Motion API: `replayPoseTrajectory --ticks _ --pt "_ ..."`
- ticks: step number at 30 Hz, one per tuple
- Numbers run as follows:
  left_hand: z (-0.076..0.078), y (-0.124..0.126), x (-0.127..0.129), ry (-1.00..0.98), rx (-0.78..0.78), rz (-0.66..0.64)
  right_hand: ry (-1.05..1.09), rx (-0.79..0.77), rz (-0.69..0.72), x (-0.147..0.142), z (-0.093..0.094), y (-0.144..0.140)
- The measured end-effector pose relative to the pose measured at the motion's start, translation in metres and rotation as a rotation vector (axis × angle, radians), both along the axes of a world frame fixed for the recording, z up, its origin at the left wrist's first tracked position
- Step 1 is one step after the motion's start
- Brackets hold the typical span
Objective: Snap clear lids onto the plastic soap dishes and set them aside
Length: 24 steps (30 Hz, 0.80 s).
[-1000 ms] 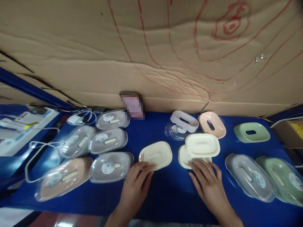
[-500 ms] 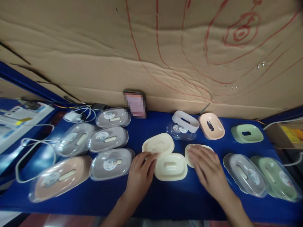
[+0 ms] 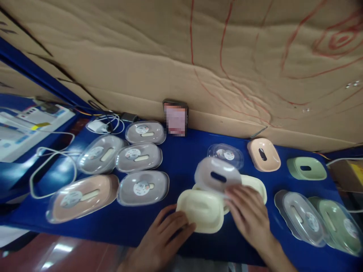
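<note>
A cream soap-box piece (image 3: 200, 210) lies on the blue table (image 3: 181, 155) near the front edge. My left hand (image 3: 164, 236) touches its left side with fingers spread. My right hand (image 3: 249, 215) holds a pale grey slotted tray (image 3: 217, 176) above another cream piece (image 3: 255, 183). A clear lid with a round sticker (image 3: 226, 154) lies just behind the tray.
Several closed soap boxes with clear lids (image 3: 138, 156) stand at the left, one pink (image 3: 82, 196). A pink tray (image 3: 263, 154) and a green one (image 3: 306, 168) sit at the back right, two lidded boxes (image 3: 300, 217) at the right. Cables (image 3: 51, 158) lie left. A cardboard wall (image 3: 198, 64) stands behind.
The right hand has picked up the grey slotted tray from the back and brought it forward. The cream piece slid toward the front edge under the left hand. The view shifted left.
</note>
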<state>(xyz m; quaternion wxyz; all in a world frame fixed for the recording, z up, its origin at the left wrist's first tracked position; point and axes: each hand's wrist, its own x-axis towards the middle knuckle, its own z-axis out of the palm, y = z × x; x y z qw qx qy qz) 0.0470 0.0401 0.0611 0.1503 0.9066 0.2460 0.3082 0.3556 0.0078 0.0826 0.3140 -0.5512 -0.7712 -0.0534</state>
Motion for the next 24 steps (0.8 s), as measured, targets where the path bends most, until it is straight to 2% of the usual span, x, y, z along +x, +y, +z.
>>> replayPoseTrajectory --ticks 2,4,7,10,11,13,16,19,24 --pt "-0.002 -0.010 -0.016 0.039 0.021 -0.018 0.017 -0.060 0.105 -0.018 -0.004 -0.033" --pt "-0.007 -0.018 -0.029 0.065 0.033 -0.037 0.057 -0.086 0.150 -0.034 -0.010 -0.057" --pt "-0.018 -0.029 -0.044 0.041 -0.038 -0.034 0.102 -0.089 0.174 -0.049 -0.014 -0.074" --pt "-0.032 -0.040 -0.054 0.015 -0.250 0.089 0.056 -0.145 0.251 -0.056 -0.017 -0.078" --pt "-0.037 -0.043 -0.057 0.021 -0.270 0.135 0.037 -0.159 0.284 -0.058 -0.019 -0.078" --pt "-0.045 -0.048 -0.062 0.040 -0.179 0.169 -0.001 -0.166 0.352 -0.064 -0.025 -0.078" --pt "-0.049 -0.047 -0.064 0.082 -0.010 0.100 -0.065 -0.173 0.416 -0.072 -0.034 -0.078" --pt "-0.045 -0.039 -0.062 0.127 -0.011 0.045 -0.053 -0.175 0.398 -0.077 -0.037 -0.075" --pt "-0.035 -0.030 -0.060 0.132 -0.038 0.035 0.014 -0.137 0.336 -0.083 -0.033 -0.068"
